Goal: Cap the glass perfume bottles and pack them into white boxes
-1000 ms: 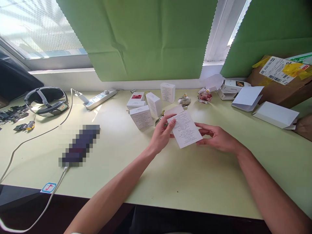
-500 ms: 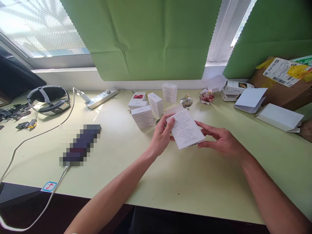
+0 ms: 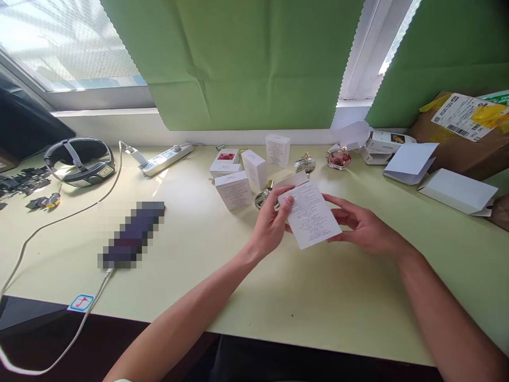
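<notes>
Both my hands hold a small white printed box just above the pale green table, its top flap open toward the window. My left hand grips its left edge, thumb on the printed face. My right hand supports its right side with fingers curled under it. A round gold-capped glass bottle lies on the table just behind my left hand, partly hidden.
Several closed white boxes stand behind my hands, with two small perfume bottles beyond. Opened white cartons and a brown parcel sit at the right. A power strip, headset, cable and blurred dark object lie left.
The box and both hands have shifted slightly right and toward me. The box's lower edge tilted briefly, showing a barcode, then turned back.
</notes>
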Motion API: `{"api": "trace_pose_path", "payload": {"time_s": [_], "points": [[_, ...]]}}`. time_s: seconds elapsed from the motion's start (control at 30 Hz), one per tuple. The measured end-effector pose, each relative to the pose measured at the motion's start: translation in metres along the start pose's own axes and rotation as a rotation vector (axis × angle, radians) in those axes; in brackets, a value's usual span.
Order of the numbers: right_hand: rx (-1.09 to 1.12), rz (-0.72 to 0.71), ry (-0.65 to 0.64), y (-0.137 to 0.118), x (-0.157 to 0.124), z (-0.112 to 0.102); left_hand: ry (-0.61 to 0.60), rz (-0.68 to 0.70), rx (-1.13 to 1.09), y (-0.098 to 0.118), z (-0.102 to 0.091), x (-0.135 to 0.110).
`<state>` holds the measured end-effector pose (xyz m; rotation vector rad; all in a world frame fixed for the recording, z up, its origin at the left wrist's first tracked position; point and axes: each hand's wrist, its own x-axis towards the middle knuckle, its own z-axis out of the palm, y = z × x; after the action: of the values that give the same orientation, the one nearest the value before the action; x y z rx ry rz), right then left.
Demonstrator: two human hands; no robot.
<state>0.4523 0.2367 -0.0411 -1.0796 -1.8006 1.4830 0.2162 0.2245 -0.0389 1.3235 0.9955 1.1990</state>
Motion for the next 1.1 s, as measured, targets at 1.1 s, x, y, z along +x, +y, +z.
{"api": "trace_pose_path", "payload": {"time_s": [1.1], "points": [[0.073, -0.103, 0.083, -0.008, 0.002, -0.001, -0.231, 0.579, 0.472, -0.024, -0.005, 0.004]]}}
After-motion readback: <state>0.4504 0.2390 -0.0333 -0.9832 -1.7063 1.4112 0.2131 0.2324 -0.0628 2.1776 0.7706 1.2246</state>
